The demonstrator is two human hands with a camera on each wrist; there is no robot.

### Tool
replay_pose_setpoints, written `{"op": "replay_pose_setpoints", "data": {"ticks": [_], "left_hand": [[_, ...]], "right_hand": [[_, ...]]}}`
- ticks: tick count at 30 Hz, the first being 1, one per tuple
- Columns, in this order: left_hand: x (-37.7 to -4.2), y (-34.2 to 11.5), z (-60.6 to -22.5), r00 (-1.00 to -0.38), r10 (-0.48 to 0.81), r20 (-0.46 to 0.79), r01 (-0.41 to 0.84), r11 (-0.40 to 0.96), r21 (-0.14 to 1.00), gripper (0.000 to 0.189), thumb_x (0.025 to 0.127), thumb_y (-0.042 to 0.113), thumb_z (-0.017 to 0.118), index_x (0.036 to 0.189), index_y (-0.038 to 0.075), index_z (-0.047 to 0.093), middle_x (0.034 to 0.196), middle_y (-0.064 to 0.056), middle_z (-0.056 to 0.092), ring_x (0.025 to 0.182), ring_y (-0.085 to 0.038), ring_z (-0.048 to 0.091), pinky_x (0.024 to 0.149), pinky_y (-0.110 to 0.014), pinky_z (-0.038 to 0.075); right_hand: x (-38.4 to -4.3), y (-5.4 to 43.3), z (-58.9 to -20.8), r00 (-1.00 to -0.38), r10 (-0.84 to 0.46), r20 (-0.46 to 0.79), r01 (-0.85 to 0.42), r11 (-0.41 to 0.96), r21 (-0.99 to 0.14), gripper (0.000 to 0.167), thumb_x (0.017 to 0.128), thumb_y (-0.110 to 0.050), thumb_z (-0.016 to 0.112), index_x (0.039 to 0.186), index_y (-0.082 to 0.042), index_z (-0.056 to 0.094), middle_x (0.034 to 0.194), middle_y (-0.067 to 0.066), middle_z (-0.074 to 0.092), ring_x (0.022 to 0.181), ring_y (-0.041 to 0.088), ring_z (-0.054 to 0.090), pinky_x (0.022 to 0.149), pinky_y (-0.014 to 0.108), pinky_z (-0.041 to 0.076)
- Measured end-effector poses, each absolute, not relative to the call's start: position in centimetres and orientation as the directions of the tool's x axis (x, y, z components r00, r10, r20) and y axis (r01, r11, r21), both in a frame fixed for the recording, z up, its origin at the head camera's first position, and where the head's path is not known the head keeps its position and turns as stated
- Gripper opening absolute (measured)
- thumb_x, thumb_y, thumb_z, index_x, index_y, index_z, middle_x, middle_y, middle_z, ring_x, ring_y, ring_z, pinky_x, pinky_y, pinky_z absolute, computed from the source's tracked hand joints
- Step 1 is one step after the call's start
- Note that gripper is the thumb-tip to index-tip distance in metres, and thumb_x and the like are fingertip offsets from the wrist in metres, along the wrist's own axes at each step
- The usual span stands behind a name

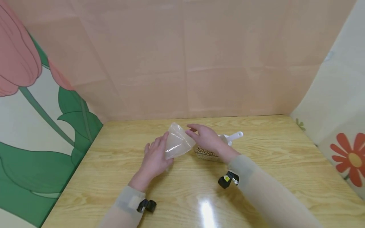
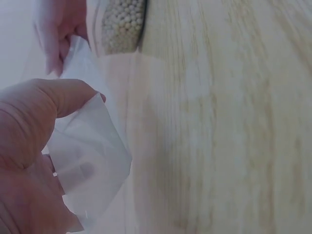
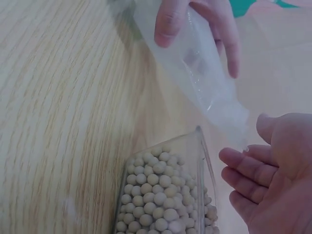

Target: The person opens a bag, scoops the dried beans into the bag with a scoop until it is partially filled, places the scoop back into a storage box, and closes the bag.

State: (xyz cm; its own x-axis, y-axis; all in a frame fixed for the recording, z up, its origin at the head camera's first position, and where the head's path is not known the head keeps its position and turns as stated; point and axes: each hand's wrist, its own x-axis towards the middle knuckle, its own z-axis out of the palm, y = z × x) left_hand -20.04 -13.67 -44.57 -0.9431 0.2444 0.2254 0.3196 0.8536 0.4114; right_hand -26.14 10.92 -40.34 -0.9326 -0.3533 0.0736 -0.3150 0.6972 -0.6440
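In the head view, a translucent bag (image 1: 179, 144) was held up over the wood-grained table (image 1: 128, 134). The left hand (image 1: 155, 155), at its eight o'clock, grasped it; the right hand (image 1: 208, 139), at three o'clock, had its fingertips beside the bag's edge. Partly behind that hand, toward four o'clock, stood a clear container (image 1: 207, 156) of pale round pellets, a white handle (image 1: 236, 136) slanting out beyond it.

In the left wrist view, the left thumb (image 2: 73, 92) pressed the near edge of the bag. The container lay at the bag's twelve o'clock, the right hand at eleven.

In the right wrist view, the container was at six o'clock. The right hand, at four, had loosely bent fingers, thumb apart; whether they touched the bag's tip, I could not tell.
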Motion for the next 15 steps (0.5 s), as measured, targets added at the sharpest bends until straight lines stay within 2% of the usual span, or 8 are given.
{"op": "replay_pose_setpoints", "data": {"ticks": [4,10,15], "left_hand": [[-20.0,-13.9,-44.4,-0.938,0.251,0.241,0.334,0.844,0.420,0.117,0.080,0.015,0.096,0.174,0.012,0.026,0.160,-0.019,0.053,0.147,-0.041,0.050,0.124,-0.076,0.019],[-19.9,-14.2,-44.2,-0.918,0.278,0.282,0.378,0.830,0.410,0.121,0.079,0.012,0.098,0.175,0.015,0.025,0.160,-0.018,0.053,0.149,-0.040,0.048,0.125,-0.075,0.018],[-19.9,-14.4,-44.2,-0.896,0.313,0.315,0.424,0.814,0.397,0.121,0.077,0.009,0.099,0.174,0.016,0.027,0.160,-0.018,0.052,0.149,-0.041,0.048,0.127,-0.072,0.015]], "right_hand": [[-25.6,11.3,-40.0,-0.934,-0.348,0.077,-0.306,0.672,-0.675,0.051,0.116,-0.039,0.055,0.157,-0.008,0.059,0.139,0.013,0.072,0.130,0.036,0.066,0.110,0.059,0.051],[-25.1,12.1,-39.7,-0.940,-0.335,0.065,-0.272,0.619,-0.737,0.043,0.116,-0.039,0.057,0.145,-0.011,0.071,0.142,0.011,0.071,0.137,0.035,0.063,0.114,0.059,0.049],[-24.4,12.7,-39.5,-0.941,-0.338,0.034,-0.241,0.593,-0.769,0.039,0.115,-0.043,0.058,0.134,-0.014,0.078,0.133,0.006,0.076,0.131,0.030,0.067,0.112,0.057,0.051]]}}
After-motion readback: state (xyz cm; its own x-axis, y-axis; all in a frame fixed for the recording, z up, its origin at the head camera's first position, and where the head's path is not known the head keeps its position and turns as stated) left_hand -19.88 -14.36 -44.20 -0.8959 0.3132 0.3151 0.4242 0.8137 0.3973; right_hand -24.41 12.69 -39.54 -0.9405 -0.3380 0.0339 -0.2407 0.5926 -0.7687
